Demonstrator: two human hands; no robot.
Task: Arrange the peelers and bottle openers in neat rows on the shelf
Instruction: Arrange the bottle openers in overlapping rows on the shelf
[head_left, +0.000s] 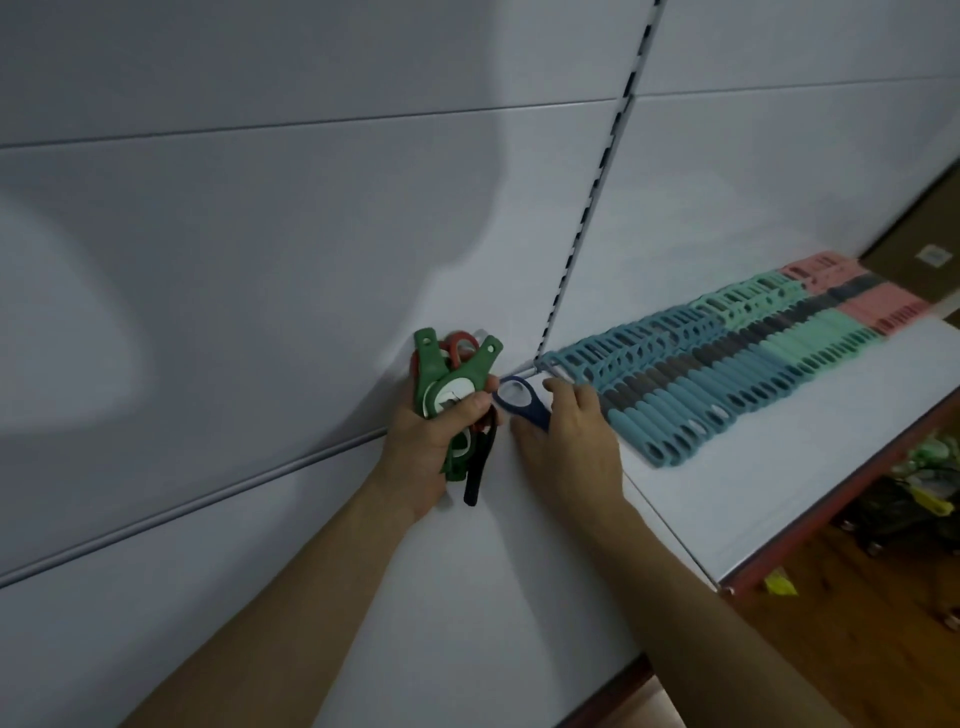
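Several green, red and black plastic bottle openers (453, 387) are sitting clutched in my left hand (423, 441); my right hand (569, 441) is pinching a dark-blue plastic opener (519, 399).

No text, brand, number or sign can be read in the view. Two label carriers are visible, and both are illegible.

1. A white sticker (451, 393) sits on the face of the green bottle opener (478, 364) gripped in the left hand (431, 441). It lies directly under that hand's curled fingertips (474, 405), which cover part of it. The dark print is too blurred to read.
2. A white label (932, 254) sits on a brown box (924, 218), well beyond the fingers of the right hand (571, 441) and past the far end of the peeler rows (727, 364). The print is too small to read.

The blue bottle opener (532, 410), pinched at the right hand's fingertips, shows no readable marking.
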